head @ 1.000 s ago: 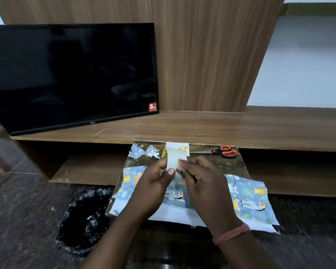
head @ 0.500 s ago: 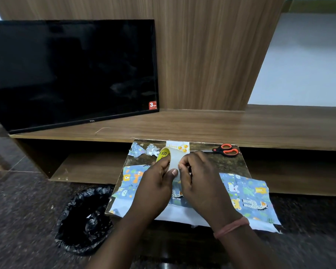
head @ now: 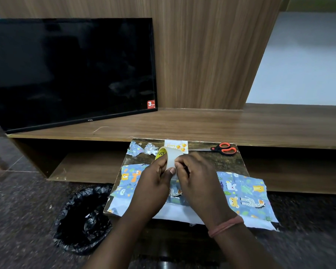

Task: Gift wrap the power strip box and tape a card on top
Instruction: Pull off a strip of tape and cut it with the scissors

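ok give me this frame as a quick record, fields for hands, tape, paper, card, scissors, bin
left hand: holds the tape roll
right hand: fingertips picking at the roll's edge
tape roll: raised above the board, between both hands
wrapping paper: spread on the board, animal print up
card: far edge of board
scissors: far right corner, closed
bin: floor, left of board

Dark speckled stone floor (head: 23,206), long low wooden TV unit (head: 241,123) with open shelf (head: 89,166) beneath, black TV (head: 70,70) leaning on vertical wood-grain panel (head: 206,55), pale wall (head: 303,59) to the right, black-lined bin (head: 83,220) on floor
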A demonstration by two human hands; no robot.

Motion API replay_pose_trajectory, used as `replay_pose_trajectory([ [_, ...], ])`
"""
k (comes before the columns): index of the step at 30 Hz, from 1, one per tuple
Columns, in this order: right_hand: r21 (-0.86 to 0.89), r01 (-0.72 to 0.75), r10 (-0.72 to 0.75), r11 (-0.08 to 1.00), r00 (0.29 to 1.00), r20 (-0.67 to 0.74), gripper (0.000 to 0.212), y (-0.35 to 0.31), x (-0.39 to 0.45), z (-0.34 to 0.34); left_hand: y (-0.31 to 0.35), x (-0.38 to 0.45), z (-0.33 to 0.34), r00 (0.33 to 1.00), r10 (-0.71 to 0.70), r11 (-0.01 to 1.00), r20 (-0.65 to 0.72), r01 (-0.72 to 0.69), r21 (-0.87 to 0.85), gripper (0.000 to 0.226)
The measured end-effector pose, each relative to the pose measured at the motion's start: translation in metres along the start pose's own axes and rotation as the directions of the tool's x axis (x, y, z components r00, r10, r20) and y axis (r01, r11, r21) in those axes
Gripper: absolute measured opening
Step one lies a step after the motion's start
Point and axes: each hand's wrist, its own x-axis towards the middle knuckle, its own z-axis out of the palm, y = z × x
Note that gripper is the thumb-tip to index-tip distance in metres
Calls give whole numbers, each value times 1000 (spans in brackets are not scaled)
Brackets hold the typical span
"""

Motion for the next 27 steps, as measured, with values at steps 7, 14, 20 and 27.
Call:
replay_pose_trajectory([
  [7,200,-143,140,969,990,31,12,2,0,-1,1,-1,-2,999,33,995,5,-34,90,34],
  [14,182,-112,125,977,990,-61,15,-4,1,2,4,-2,-3,999,33,999,43,-33,15,23],
  [20,216,-102,114,971,993,-42,13,-7,2,-2,0,-2,-5,999,23,999,33,-24,27,12],
  [27,177,-131,139,975,990,-29,19,-6,3,0,12,-1,-8,998,-36,987,49,44,-154,33],
])
